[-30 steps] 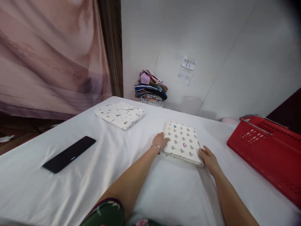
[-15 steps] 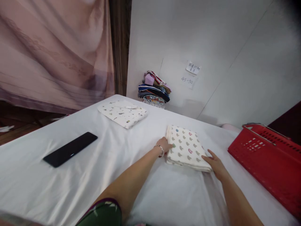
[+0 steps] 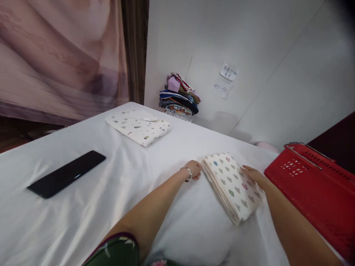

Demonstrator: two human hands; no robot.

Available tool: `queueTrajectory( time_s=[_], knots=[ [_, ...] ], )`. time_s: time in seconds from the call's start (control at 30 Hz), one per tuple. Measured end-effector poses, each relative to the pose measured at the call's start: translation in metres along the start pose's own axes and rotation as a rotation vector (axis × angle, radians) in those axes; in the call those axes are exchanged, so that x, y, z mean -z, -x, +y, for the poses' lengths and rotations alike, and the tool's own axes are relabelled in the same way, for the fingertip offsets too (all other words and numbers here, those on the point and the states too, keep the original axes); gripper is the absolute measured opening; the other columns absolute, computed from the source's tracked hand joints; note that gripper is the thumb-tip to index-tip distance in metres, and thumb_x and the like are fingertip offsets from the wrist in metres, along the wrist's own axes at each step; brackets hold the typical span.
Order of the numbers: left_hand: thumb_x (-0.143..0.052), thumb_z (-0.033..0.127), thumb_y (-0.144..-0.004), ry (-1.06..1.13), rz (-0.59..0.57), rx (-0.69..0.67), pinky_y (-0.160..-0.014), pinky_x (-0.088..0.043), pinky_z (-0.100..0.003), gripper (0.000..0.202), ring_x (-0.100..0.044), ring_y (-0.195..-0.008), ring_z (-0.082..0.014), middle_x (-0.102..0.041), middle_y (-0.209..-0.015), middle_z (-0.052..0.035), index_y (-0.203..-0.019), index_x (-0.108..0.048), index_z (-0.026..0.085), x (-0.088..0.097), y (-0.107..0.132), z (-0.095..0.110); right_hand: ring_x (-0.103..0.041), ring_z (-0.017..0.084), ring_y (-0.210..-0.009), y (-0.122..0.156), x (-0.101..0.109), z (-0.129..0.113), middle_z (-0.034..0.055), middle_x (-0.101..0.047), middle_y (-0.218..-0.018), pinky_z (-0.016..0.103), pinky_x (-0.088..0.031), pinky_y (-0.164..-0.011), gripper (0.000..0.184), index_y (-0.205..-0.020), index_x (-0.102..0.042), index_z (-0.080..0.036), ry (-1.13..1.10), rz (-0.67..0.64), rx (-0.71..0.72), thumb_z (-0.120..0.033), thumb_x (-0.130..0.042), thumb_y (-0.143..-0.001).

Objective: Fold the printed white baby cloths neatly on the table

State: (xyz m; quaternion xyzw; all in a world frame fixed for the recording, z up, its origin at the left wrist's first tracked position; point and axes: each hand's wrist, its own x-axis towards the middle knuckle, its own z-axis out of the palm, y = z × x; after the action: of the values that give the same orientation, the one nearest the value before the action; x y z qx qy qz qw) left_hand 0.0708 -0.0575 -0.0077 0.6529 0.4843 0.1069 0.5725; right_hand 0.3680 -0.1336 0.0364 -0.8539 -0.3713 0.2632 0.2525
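Observation:
A folded white cloth (image 3: pixel 231 186) printed with small grey and coloured shapes lies on the white-covered table (image 3: pixel 124 184), turned at an angle. My left hand (image 3: pixel 194 169), with a bracelet at the wrist, has its fingers curled against the cloth's near-left corner. My right hand (image 3: pixel 253 175) lies flat on the cloth's right side with its fingers stretched out. Both forearms reach in from the bottom edge.
A red plastic basket (image 3: pixel 313 184) stands at the right, close to the cloth. A second folded patterned cloth (image 3: pixel 138 126) lies at the far left of the table, a black flat device (image 3: pixel 66 173) nearer left. A stack of folded clothes (image 3: pixel 179 99) sits against the wall.
The folded cloth has been turned clockwise and shifted right, toward the basket. My right hand moved from its near edge to its far right side; my left stays at the left corner.

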Motion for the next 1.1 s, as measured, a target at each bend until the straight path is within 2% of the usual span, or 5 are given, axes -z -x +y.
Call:
queueTrajectory(
  time_s=[0.1,0.27,0.37,0.6,1.1],
  knots=[
    [-0.042,0.024,-0.084,0.015,0.109,-0.079,-0.055,-0.052,-0.020,0.025,-0.065,-0.066,-0.0122,-0.065,-0.096,-0.0078,-0.102,-0.057,0.015,0.004,-0.009,-0.007,-0.055,0.026,-0.103,-0.014,-0.012,-0.010,0.0152,-0.057,-0.117,0.039,-0.039,-0.091,0.070,-0.120,-0.053,-0.013,0.065,0.003,0.055,-0.054,-0.062,-0.064],
    [-0.041,0.015,-0.081,-0.114,0.303,-0.364,-0.096,-0.040,-0.024,0.041,-0.051,-0.109,-0.0140,-0.042,-0.134,0.0004,-0.120,-0.050,0.024,-0.001,-0.011,-0.010,-0.048,0.027,-0.112,-0.034,-0.017,-0.006,0.0173,-0.049,-0.126,0.036,-0.033,-0.097,0.082,-0.125,-0.047,-0.007,0.117,-0.034,0.096,-0.060,-0.059,-0.064],
    [-0.040,0.014,-0.081,-0.294,0.345,-0.504,-0.098,-0.036,-0.024,0.046,-0.048,-0.112,-0.0135,-0.036,-0.138,0.0064,-0.124,-0.047,0.030,-0.003,-0.012,-0.011,-0.048,0.026,-0.112,-0.041,-0.018,0.002,0.0170,-0.047,-0.128,0.035,-0.034,-0.097,0.087,-0.128,-0.043,-0.007,0.084,-0.060,0.082,-0.064,-0.057,-0.063],
    [-0.045,0.029,-0.081,-0.353,0.349,-0.444,-0.088,-0.042,-0.026,0.037,-0.055,-0.098,-0.0161,-0.057,-0.116,-0.0004,-0.117,-0.052,0.025,-0.003,-0.022,-0.011,-0.042,0.027,-0.119,-0.049,-0.025,0.014,0.0140,-0.044,-0.132,0.036,-0.029,-0.101,0.083,-0.128,-0.044,-0.012,0.158,0.008,0.113,-0.065,-0.053,-0.066],
    [-0.052,0.020,-0.070,-0.178,0.386,-0.308,-0.082,-0.042,-0.025,0.036,-0.054,-0.095,-0.0161,-0.057,-0.108,-0.0014,-0.105,-0.057,0.025,-0.019,-0.044,0.006,-0.039,0.027,-0.121,-0.048,-0.035,0.017,0.0136,-0.043,-0.133,0.038,-0.028,-0.102,0.074,-0.129,-0.042,-0.011,0.389,0.079,0.186,-0.063,-0.037,-0.076]
  ],
)
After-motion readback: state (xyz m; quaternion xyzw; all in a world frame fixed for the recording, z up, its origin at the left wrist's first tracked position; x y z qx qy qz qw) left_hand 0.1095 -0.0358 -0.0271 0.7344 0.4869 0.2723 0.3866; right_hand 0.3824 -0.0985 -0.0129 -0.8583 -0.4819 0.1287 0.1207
